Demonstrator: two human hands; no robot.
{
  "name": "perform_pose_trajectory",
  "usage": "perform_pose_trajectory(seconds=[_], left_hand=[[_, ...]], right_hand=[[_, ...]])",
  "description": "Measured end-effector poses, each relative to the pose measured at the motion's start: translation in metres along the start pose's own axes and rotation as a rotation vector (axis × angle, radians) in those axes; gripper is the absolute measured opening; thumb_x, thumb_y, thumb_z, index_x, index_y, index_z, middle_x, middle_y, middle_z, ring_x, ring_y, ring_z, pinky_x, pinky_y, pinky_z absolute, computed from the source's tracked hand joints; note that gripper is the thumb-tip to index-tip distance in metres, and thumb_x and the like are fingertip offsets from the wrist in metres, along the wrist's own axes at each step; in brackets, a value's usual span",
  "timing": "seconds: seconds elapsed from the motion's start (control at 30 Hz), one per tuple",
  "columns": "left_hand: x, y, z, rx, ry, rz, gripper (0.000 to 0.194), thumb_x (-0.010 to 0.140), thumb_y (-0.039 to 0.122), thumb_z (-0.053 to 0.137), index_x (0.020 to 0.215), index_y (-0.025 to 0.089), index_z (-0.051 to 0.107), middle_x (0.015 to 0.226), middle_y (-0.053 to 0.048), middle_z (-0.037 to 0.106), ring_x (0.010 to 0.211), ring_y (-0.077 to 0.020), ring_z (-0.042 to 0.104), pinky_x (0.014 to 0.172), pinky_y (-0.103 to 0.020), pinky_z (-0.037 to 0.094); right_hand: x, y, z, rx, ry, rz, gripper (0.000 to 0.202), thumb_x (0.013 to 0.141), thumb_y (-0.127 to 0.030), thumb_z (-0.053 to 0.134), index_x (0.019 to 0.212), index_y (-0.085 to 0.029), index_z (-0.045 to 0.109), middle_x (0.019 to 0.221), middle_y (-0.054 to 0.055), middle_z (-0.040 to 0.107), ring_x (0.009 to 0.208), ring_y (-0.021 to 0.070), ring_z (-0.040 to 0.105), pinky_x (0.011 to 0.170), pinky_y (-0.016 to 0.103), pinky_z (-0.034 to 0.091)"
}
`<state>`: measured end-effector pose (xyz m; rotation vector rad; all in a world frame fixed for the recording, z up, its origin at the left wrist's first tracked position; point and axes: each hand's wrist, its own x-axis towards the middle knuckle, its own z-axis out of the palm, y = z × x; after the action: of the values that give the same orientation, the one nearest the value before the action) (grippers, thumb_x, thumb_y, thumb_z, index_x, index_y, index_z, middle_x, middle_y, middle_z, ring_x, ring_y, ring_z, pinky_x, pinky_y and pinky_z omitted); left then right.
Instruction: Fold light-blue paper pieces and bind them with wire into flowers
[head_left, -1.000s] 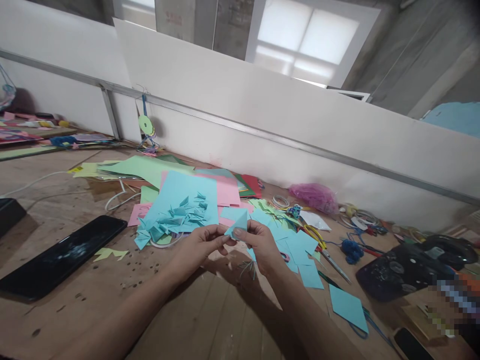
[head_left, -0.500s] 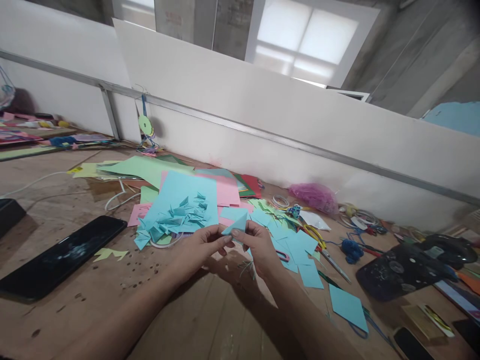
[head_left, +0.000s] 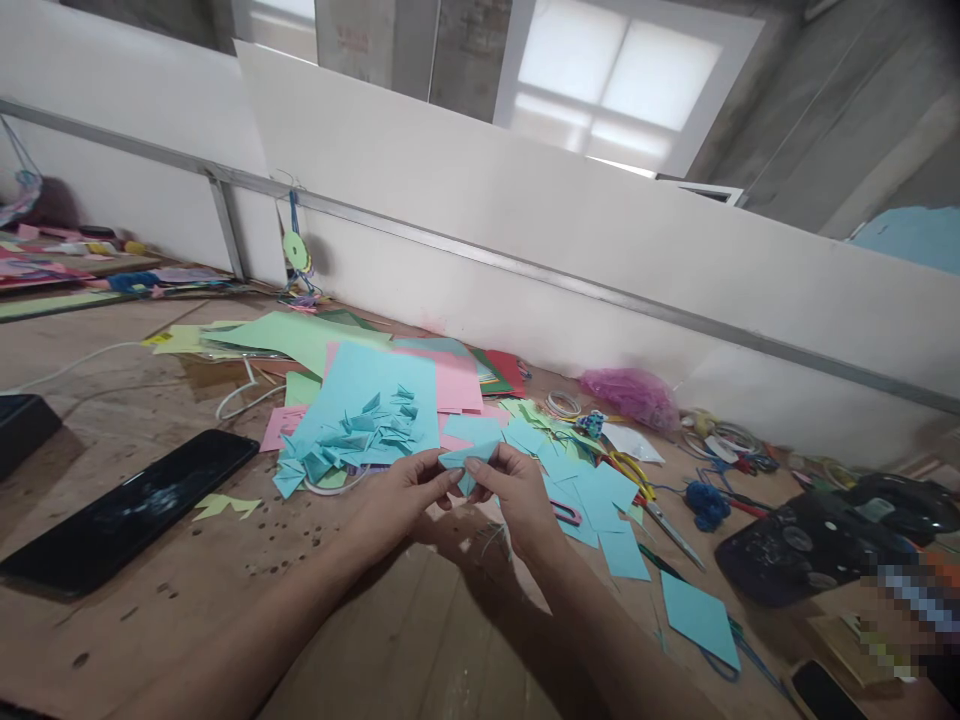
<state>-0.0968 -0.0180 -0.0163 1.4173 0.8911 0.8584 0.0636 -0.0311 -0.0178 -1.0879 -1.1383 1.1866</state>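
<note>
A small folded piece of light blue paper (head_left: 471, 458) is pinched between both hands near the middle of the view. My left hand (head_left: 411, 492) grips its left end, and my right hand (head_left: 517, 490) holds its right side with the thumb on the front. Just left of them, folded blue paper pieces (head_left: 360, 438) lie heaped on a larger blue sheet (head_left: 337, 375). To the right are loose blue paper squares (head_left: 592, 495) and a pink-handled cutter (head_left: 565, 512) partly under my right hand's side.
A black phone (head_left: 127, 510) lies at the left on the wooden table (head_left: 247, 620). Scissors (head_left: 671, 530), blue yarn (head_left: 706, 505), a pink mesh bundle (head_left: 630, 393) and a black device (head_left: 795, 545) are at the right. Behind runs a white panel (head_left: 450, 180).
The blue paper between my hands has changed from an upright triangle to a flatter, wider shape with a point hanging below. Both hands stay in nearly the same place.
</note>
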Motion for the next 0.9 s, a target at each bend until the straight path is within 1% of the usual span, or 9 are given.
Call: perform_pose_trajectory(seconds=[0.13, 0.2, 0.33, 0.43, 0.53, 0.67, 0.73, 0.83, 0.9], left_hand=[[0.000, 0.001, -0.001, 0.046, 0.063, 0.017, 0.028, 0.082, 0.044, 0.059, 0.070, 0.019, 0.056, 0.064, 0.002, 0.058, 0.064, -0.0150, 0.053, 0.063, -0.026, 0.040], [0.001, 0.000, -0.002, 0.030, 0.088, 0.026, 0.030, 0.082, 0.045, 0.058, 0.067, 0.020, 0.052, 0.061, 0.004, 0.053, 0.062, -0.0138, 0.049, 0.061, -0.025, 0.038], [0.003, -0.005, -0.005, 0.036, 0.070, 0.053, 0.029, 0.082, 0.043, 0.059, 0.068, 0.020, 0.050, 0.062, 0.006, 0.046, 0.061, -0.0122, 0.043, 0.059, -0.024, 0.034], [0.004, -0.006, -0.007, 0.124, 0.057, 0.108, 0.028, 0.081, 0.039, 0.060, 0.065, 0.020, 0.048, 0.062, 0.006, 0.042, 0.062, -0.0119, 0.040, 0.058, -0.023, 0.031], [0.004, -0.004, -0.006, 0.130, 0.046, 0.104, 0.025, 0.082, 0.039, 0.059, 0.067, 0.020, 0.050, 0.063, 0.006, 0.045, 0.062, -0.0126, 0.042, 0.059, -0.024, 0.033], [0.004, -0.003, -0.004, 0.048, 0.041, 0.077, 0.025, 0.082, 0.044, 0.057, 0.077, 0.020, 0.056, 0.071, 0.003, 0.052, 0.069, -0.0152, 0.050, 0.066, -0.026, 0.041], [0.004, -0.004, -0.005, 0.047, 0.050, 0.083, 0.024, 0.082, 0.043, 0.057, 0.076, 0.020, 0.056, 0.071, 0.003, 0.053, 0.069, -0.0155, 0.050, 0.067, -0.027, 0.041], [0.004, -0.003, -0.005, 0.124, 0.076, 0.112, 0.022, 0.079, 0.040, 0.059, 0.070, 0.020, 0.056, 0.067, 0.003, 0.053, 0.066, -0.0151, 0.048, 0.064, -0.025, 0.038], [0.004, -0.001, -0.004, 0.138, 0.092, 0.121, 0.022, 0.078, 0.040, 0.060, 0.068, 0.020, 0.057, 0.066, 0.003, 0.053, 0.066, -0.0152, 0.048, 0.062, -0.025, 0.037]], right_hand=[[-0.002, -0.001, 0.002, -0.006, 0.003, 0.018, 0.018, 0.069, -0.031, 0.073, 0.068, -0.016, 0.062, 0.052, -0.005, 0.054, 0.045, 0.0101, 0.051, 0.051, 0.024, 0.042], [-0.002, -0.003, -0.001, -0.039, -0.010, 0.035, 0.018, 0.069, -0.030, 0.073, 0.066, -0.016, 0.061, 0.050, -0.005, 0.053, 0.045, 0.0100, 0.050, 0.051, 0.024, 0.042], [0.000, -0.006, -0.009, -0.125, -0.102, 0.087, 0.019, 0.068, -0.032, 0.073, 0.067, -0.016, 0.062, 0.057, -0.003, 0.059, 0.050, 0.0116, 0.054, 0.054, 0.025, 0.042], [0.002, -0.007, -0.011, -0.234, -0.146, 0.048, 0.018, 0.067, -0.031, 0.073, 0.066, -0.016, 0.062, 0.058, -0.003, 0.056, 0.055, 0.0116, 0.053, 0.056, 0.024, 0.040], [0.002, -0.005, -0.010, -0.306, -0.118, 0.021, 0.019, 0.067, -0.031, 0.072, 0.062, -0.016, 0.061, 0.056, -0.003, 0.054, 0.055, 0.0118, 0.051, 0.055, 0.023, 0.039], [0.001, 0.000, -0.006, -0.220, -0.061, -0.008, 0.021, 0.068, -0.034, 0.072, 0.063, -0.017, 0.061, 0.057, -0.003, 0.053, 0.055, 0.0130, 0.053, 0.055, 0.025, 0.042], [0.001, 0.002, -0.005, -0.189, -0.098, 0.022, 0.022, 0.068, -0.036, 0.073, 0.063, -0.017, 0.061, 0.058, -0.002, 0.056, 0.055, 0.0131, 0.053, 0.055, 0.025, 0.042], [0.001, 0.003, -0.006, -0.202, -0.189, 0.092, 0.022, 0.068, -0.036, 0.074, 0.065, -0.017, 0.062, 0.058, -0.002, 0.058, 0.054, 0.0124, 0.053, 0.054, 0.024, 0.039], [0.001, 0.003, -0.007, -0.210, -0.189, 0.086, 0.023, 0.067, -0.036, 0.074, 0.063, -0.017, 0.061, 0.055, -0.003, 0.057, 0.052, 0.0116, 0.051, 0.053, 0.023, 0.039]])
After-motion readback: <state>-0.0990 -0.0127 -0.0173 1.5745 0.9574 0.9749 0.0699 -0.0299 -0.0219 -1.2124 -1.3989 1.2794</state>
